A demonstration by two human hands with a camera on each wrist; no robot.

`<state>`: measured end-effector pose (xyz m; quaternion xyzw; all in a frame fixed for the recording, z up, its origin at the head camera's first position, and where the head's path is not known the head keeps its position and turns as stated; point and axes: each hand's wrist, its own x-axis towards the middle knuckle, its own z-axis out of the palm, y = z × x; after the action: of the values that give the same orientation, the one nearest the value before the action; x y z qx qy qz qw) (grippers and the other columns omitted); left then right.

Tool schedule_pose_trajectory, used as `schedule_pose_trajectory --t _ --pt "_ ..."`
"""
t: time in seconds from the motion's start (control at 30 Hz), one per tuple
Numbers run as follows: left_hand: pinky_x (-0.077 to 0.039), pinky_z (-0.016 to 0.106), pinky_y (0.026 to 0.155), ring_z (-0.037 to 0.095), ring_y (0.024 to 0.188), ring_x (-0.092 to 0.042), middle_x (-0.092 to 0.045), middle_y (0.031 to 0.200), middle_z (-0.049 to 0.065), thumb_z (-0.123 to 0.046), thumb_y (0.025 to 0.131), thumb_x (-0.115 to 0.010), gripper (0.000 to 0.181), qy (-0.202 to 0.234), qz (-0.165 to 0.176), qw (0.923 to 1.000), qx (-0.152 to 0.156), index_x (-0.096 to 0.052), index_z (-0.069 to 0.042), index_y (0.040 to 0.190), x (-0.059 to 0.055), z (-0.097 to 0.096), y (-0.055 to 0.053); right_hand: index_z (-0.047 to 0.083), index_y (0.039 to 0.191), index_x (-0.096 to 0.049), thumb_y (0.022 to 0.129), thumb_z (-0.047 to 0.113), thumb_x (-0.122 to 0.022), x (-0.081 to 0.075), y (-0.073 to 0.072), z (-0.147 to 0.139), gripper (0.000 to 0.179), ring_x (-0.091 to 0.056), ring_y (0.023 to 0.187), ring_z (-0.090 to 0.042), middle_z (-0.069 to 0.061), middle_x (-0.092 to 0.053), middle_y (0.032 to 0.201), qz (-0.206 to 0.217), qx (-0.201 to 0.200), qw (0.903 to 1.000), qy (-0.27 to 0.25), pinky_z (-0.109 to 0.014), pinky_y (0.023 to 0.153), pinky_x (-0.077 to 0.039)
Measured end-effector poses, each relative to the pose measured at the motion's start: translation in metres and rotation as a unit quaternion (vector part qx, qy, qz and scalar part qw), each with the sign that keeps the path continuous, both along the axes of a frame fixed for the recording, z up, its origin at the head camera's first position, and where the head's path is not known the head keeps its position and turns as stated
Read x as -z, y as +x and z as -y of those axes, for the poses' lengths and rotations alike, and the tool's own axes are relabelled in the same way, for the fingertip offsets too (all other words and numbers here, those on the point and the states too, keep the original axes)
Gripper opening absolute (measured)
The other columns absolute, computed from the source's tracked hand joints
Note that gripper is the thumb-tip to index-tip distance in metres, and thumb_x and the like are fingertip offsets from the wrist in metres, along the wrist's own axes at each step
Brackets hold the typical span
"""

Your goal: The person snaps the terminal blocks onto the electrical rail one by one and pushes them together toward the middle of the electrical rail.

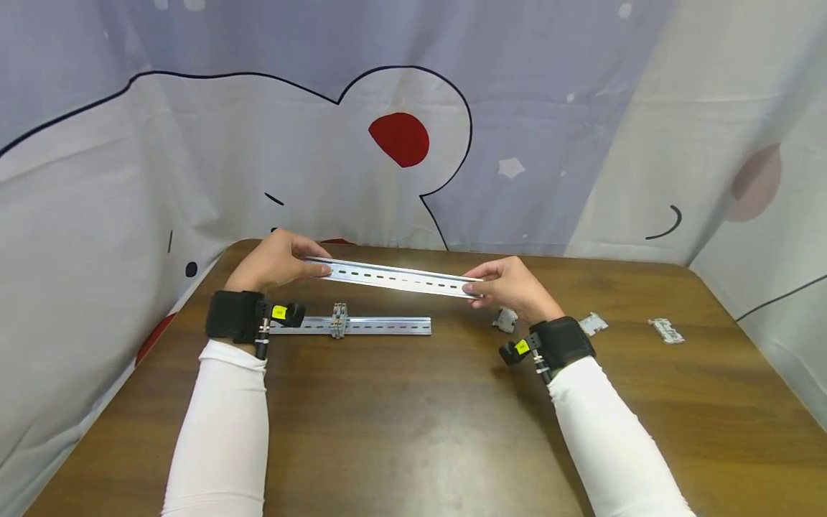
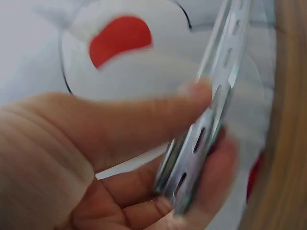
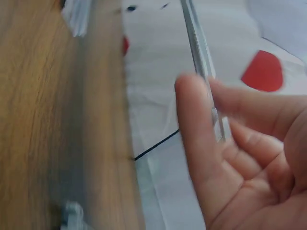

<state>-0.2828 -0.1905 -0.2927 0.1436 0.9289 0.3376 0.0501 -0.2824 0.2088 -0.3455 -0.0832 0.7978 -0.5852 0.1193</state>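
Both hands hold a slotted metal DIN rail (image 1: 400, 278) up above the far part of the table, its right end a little lower in the head view. My left hand (image 1: 279, 260) pinches the left end between thumb and fingers; in the left wrist view the thumb lies across the slotted face of the rail (image 2: 194, 143). At the other end, my right hand (image 1: 513, 287) pinches the rail, with the thumb over its front. A second DIN rail (image 1: 388, 326) lies on the table below, carrying grey terminal blocks (image 1: 339, 320) clipped side by side. The left wrist hides its left end.
Three loose grey-white terminal blocks lie on the right of the wooden table (image 1: 413, 431): one block (image 1: 506, 319) by the right hand, another block (image 1: 592, 324) beyond the wrist, a third block (image 1: 666, 331) farther right. A printed curtain (image 1: 291, 143) hangs behind the table's back edge.
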Motion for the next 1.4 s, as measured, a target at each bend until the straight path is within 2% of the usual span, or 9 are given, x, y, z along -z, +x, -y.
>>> schedule_pose_trajectory --t 0.13,0.27,0.4,0.5,0.63,0.87,1.07,1.17,1.4 --pt "-0.051 0.046 0.082 0.025 0.086 -0.069 -0.074 0.094 0.007 -0.022 0.085 -0.078 0.018 0.026 0.031 0.9989 0.022 -0.077 -0.014 0.1 -0.011 -0.009 0.015 -0.005 0.113 -0.068 0.082 0.01 -0.079 -0.004 0.019 -0.025 0.037 -0.071 0.083 -0.036 -0.016 -0.074 0.094 0.028 -0.029 0.9984 -0.039 -0.056 0.084 -0.051" --pt "-0.056 0.039 0.07 0.027 0.073 -0.068 -0.072 0.084 0.007 -0.018 0.083 -0.079 0.012 0.055 0.061 0.9939 0.074 -0.078 -0.015 0.094 -0.011 -0.02 0.033 -0.009 0.111 -0.067 0.08 0.008 -0.08 -0.008 0.038 -0.049 0.038 -0.072 0.08 -0.031 -0.02 -0.072 0.096 0.041 -0.076 0.9958 -0.031 -0.055 0.079 -0.053" --pt "-0.055 0.037 0.06 0.032 0.065 -0.064 -0.07 0.078 0.007 -0.015 0.085 -0.076 0.006 0.063 0.081 0.9853 0.136 -0.075 -0.012 0.09 -0.002 -0.04 0.051 -0.009 0.109 -0.068 0.083 0.008 -0.077 -0.007 0.055 -0.074 0.032 -0.071 0.079 -0.033 -0.021 -0.071 0.095 0.049 -0.123 0.9911 0.009 -0.052 0.073 -0.055" --pt "-0.056 0.04 0.061 0.035 0.062 -0.066 -0.069 0.072 0.007 -0.012 0.087 -0.074 0.003 0.068 0.092 0.9773 0.179 -0.072 -0.009 0.088 0.01 -0.054 0.063 -0.006 0.105 -0.07 0.084 0.01 -0.076 -0.002 0.066 -0.089 0.027 -0.071 0.078 -0.033 -0.021 -0.072 0.092 0.045 -0.158 0.9857 0.038 -0.052 0.071 -0.055" --pt "-0.054 0.037 0.06 0.028 0.056 -0.064 -0.068 0.066 0.006 -0.009 0.087 -0.073 0.004 0.056 0.075 0.973 0.211 -0.07 -0.009 0.084 0.024 -0.066 0.071 -0.002 0.1 -0.072 0.085 0.012 -0.075 0.008 0.075 -0.098 0.02 -0.071 0.073 -0.032 -0.021 -0.072 0.087 0.038 -0.189 0.9795 0.059 -0.052 0.069 -0.055" --pt "-0.046 0.026 0.057 0.009 0.061 -0.054 -0.069 0.075 -0.004 -0.01 0.083 -0.077 0.003 -0.021 0.002 0.977 0.212 -0.078 -0.011 0.086 0.039 -0.072 0.064 0.0 0.094 -0.074 0.084 0.013 -0.076 0.012 0.071 -0.096 0.016 -0.069 0.072 -0.023 -0.015 -0.072 0.087 0.027 -0.184 0.9764 0.109 -0.043 0.069 -0.058" --pt "-0.042 0.024 0.055 0.006 0.061 -0.052 -0.072 0.081 -0.004 -0.007 0.084 -0.075 0.008 -0.035 0.018 0.9752 0.218 -0.08 -0.009 0.091 0.05 -0.062 0.068 0.006 0.091 -0.078 0.081 0.014 -0.079 0.016 0.064 -0.085 0.013 -0.066 0.067 -0.02 -0.008 -0.071 0.082 -0.018 -0.214 0.9613 0.173 -0.034 0.064 -0.055" --pt "-0.041 0.023 0.054 0.005 0.061 -0.051 -0.072 0.079 -0.004 -0.007 0.083 -0.076 0.008 -0.044 0.001 0.9751 0.217 -0.08 -0.008 0.09 0.054 -0.058 0.07 0.009 0.088 -0.078 0.078 0.015 -0.081 0.015 0.06 -0.079 0.012 -0.061 0.065 -0.014 -0.005 -0.072 0.08 -0.041 -0.211 0.9567 0.196 -0.028 0.059 -0.051" --pt "-0.046 0.023 0.058 0.006 0.064 -0.054 -0.068 0.074 -0.005 -0.005 0.081 -0.078 0.006 -0.065 -0.03 0.9763 0.204 -0.078 -0.01 0.084 0.059 -0.058 0.072 0.006 0.086 -0.077 0.076 0.009 -0.082 0.017 0.058 -0.071 0.011 -0.06 0.066 -0.009 -0.006 -0.072 0.079 -0.063 -0.19 0.9587 0.202 -0.023 0.06 -0.048"
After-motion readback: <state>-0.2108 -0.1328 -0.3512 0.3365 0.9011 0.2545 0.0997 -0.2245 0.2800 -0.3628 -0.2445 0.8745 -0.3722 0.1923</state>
